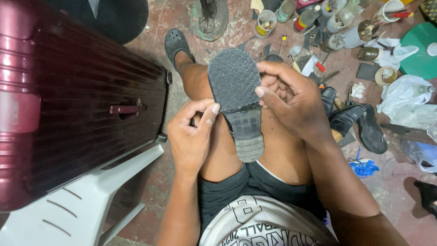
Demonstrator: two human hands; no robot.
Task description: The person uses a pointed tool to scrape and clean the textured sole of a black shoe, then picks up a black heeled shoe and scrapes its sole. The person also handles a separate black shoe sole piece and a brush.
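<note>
A black shoe (246, 132) lies sole-up on my lap, heel toward me. A dark grey textured rubber half-sole (233, 77) covers its front part. My left hand (192, 133) grips the shoe's left side at the waist, thumb pressing the lower edge of the half-sole. My right hand (291, 98) holds the right side, with the thumb on the half-sole's right edge and fingers curled behind the shoe. The worn heel (249, 145) points at my waist.
A maroon hard-shell suitcase (68, 91) rests on a white plastic chair (82, 205) at the left. Black shoes (359, 123), jars, bottles (306, 18), rags and tools litter the floor at the upper right. A metal shoe last stand (208, 18) stands ahead. My foot wears a black clog (175, 43).
</note>
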